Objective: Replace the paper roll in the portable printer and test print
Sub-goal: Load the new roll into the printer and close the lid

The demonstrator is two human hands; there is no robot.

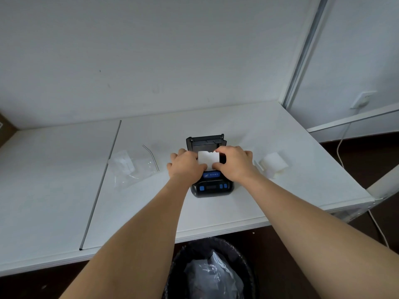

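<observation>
Nearest, under the front edge of the white table [151,212], a round black waste bin [179,266] with a dark liner holds a crumpled clear plastic bag [212,275]. Two bare forearms reach forward over that edge and converge on the small black portable printer [212,188] with blue buttons, which sits near the middle of the table with its lid [205,140] swung open toward the wall. The left hand [185,166] and the right hand [234,165] both curl fingers around the white paper roll [208,158], gripping it from either side at the printer's open compartment, thumbs toward the person; whether the roll is fully seated cannot be told. Left of the printer lies a crinkled clear plastic wrapper [131,167]; just right of the right hand rests a loose white paper roll [274,164]. The table's right edge cuts off diagonally beside it, with bare tabletop to the far left.
</observation>
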